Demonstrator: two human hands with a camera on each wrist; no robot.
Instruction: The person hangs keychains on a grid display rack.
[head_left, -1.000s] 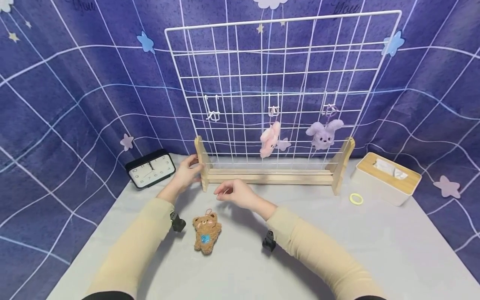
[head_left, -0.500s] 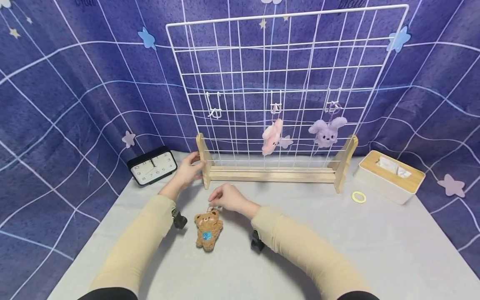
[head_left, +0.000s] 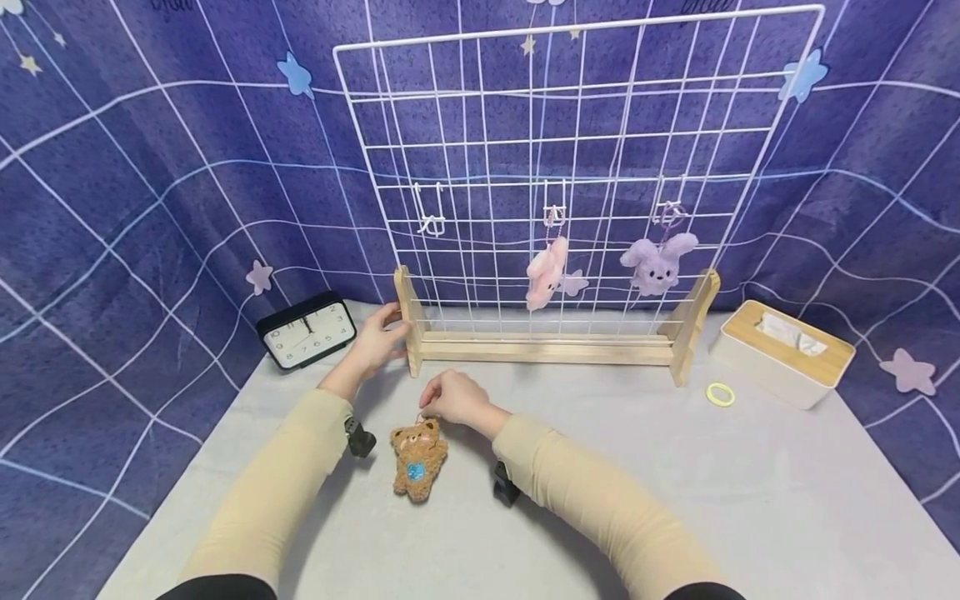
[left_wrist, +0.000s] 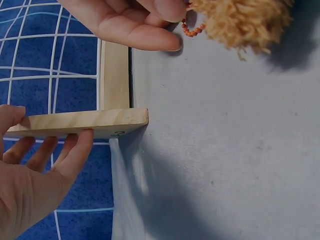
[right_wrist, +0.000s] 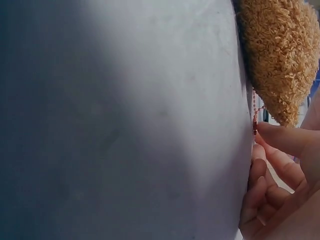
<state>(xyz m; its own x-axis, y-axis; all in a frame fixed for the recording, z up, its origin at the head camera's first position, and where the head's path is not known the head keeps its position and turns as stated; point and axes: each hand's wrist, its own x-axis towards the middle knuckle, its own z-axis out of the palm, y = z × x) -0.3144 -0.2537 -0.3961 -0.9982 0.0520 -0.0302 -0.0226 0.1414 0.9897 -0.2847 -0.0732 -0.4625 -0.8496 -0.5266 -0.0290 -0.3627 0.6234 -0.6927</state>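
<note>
A brown plush bear charm (head_left: 418, 462) with a blue patch on its belly lies face up on the grey cloth. My right hand (head_left: 459, 398) is just above its head and pinches the orange bead chain (left_wrist: 192, 30) at its top. Farther back, my left hand (head_left: 377, 340) grips the left wooden upright (left_wrist: 85, 120) of a stand, thumb on one face and fingers on the other. That stand carries a white wire grid (head_left: 577, 29). A pink plush charm (head_left: 547, 275) and a purple bunny charm (head_left: 660, 265) hang from hooks on it.
A bare white hook (head_left: 431, 223) hangs at the grid's left. Beside my left hand is a black-framed clock (head_left: 309, 333). On the right stand a tissue box (head_left: 787, 350) and a yellow ring (head_left: 720, 394). A patterned blue curtain (head_left: 150, 250) encloses the back and sides.
My right hand has come left and towards me, from above the cloth down to the bear's chain. The left hand keeps its hold on the upright. The head view has shifted slightly.
</note>
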